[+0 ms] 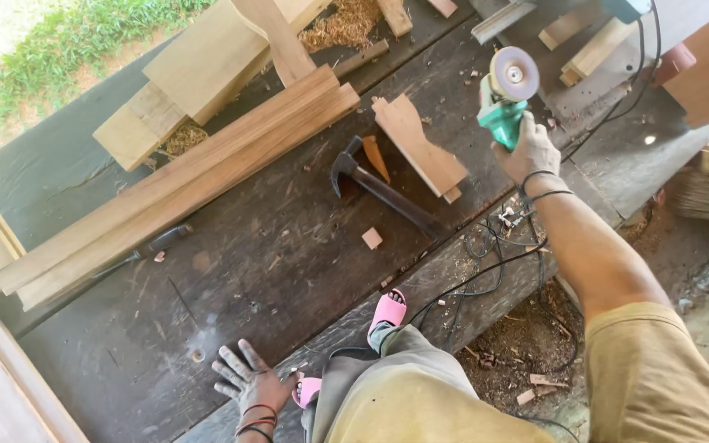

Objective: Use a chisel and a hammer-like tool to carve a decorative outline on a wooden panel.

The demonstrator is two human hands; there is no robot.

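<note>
Teal angle grinder (505,102) held up off the dark workbench (207,328) — right hand (531,152) wrapped tight round its body, disc away from the body. Left hand (248,381) spread flat on the bench for balance — claw hammer (379,189) nearby.

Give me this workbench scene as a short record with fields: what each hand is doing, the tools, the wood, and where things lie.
Setting: dark wooden bench, seen from above
Right hand: raised, gripping a green angle grinder, disc facing up
Left hand: flat on the bench, fingers spread, holding nothing
Hammer: lying on the bench, mid-frame
Long planks: stacked diagonally, left of the hammer
Short board: between hammer and grinder
Small wood block: loose, below the hammer
Cable: black, trailing over the bench edge
Footwear: pink sandals at the bench edge
</note>
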